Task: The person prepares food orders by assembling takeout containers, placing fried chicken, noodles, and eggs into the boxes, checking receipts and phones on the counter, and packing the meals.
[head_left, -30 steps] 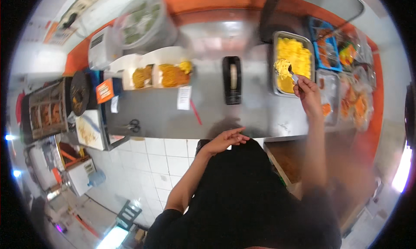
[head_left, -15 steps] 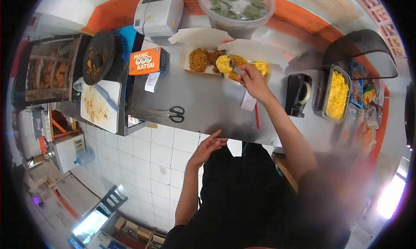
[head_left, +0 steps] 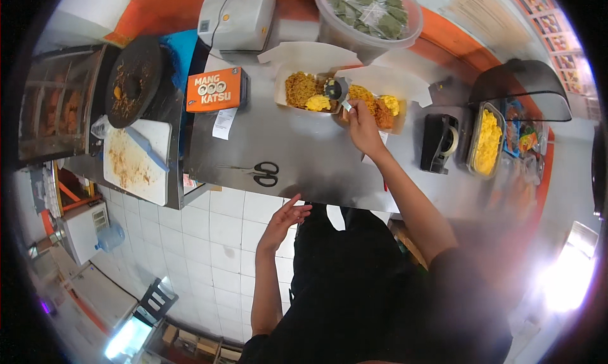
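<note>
My right hand is closed round the handle of a round serving spoon. The spoon's bowl is tipped over the open left paper box, with a little yellow stuck to it. In that box a lump of scrambled egg lies beside brown noodle-like food. The right paper box, also open, holds yellow egg and browned food; my hand partly covers its left side. My left hand hangs empty by the counter's front edge, fingers apart.
A clear tub of scrambled egg stands at the right, by a black tape dispenser. Scissors and an orange box lie to the left. Behind are a label printer and a bucket of bagged leaves.
The egg has left the spoon and now lies in the left box. My right hand has turned the spoon over. My left hand has moved slightly off the counter edge.
</note>
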Demonstrator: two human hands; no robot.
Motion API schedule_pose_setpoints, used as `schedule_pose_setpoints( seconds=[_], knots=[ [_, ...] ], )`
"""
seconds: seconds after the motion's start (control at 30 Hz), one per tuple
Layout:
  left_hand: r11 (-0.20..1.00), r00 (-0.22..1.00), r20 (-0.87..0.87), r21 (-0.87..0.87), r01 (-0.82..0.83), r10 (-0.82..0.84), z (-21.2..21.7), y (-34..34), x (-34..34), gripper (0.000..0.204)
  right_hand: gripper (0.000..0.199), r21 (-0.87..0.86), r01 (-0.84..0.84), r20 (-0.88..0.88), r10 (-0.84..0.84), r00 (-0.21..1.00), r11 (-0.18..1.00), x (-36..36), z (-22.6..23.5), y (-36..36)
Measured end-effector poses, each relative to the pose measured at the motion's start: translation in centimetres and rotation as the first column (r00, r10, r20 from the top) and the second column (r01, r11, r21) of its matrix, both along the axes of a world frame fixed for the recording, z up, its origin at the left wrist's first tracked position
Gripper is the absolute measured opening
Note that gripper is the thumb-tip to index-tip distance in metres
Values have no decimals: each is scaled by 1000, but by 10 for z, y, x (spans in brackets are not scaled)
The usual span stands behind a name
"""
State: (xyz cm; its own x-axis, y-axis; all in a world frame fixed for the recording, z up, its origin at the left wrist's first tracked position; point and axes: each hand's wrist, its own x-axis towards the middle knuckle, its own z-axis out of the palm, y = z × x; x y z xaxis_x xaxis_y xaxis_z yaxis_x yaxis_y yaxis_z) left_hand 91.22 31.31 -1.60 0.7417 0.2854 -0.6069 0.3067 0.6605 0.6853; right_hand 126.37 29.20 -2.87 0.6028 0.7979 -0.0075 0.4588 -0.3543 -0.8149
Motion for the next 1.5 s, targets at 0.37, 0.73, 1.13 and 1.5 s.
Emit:
schedule_pose_setpoints(
  seconds=[0.37, 0.73, 1.13, 1.5],
  knots=[
    [809, 925, 217, 571, 138, -311, 112, 85, 191, 38, 12, 233, 688, -925, -62, 375, 687, 85, 74, -221],
    [-544, 855, -452, 798, 259, -255, 117, 207, 505, 67, 26, 64, 849, 343, -810, 475, 525, 210, -44, -505],
    [-140, 959, -77, 989, 39, -272, 114, 285, 491, 32, 41, -67, 860, 391, -779, 490, 507, 154, -38, -502],
    [137, 858, 191, 980, -142, -476, 110, 324, 484, 29, 34, 200, 898, 284, -901, 330, 392, 92, 47, -402]
  ],
)
